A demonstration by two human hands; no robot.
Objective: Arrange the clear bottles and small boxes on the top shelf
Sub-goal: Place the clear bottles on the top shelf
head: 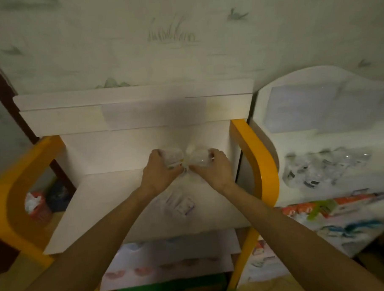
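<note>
Over top shelf (114, 192), left hand (159, 171) and right hand (212, 168) side by side, each grip pinching clear bottle (172, 156).

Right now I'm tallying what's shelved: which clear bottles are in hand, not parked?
The two bottles at the top shelf's back, one per hand; the cluster on the right-hand unit sits untouched.

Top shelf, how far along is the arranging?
Early. The top shelf shows no standing bottles yet. In hand: the left hand and right hand each hold a clear bottle near the shelf's back. Left: the cluster of clear bottles and the boxes on the neighbouring unit.
</note>
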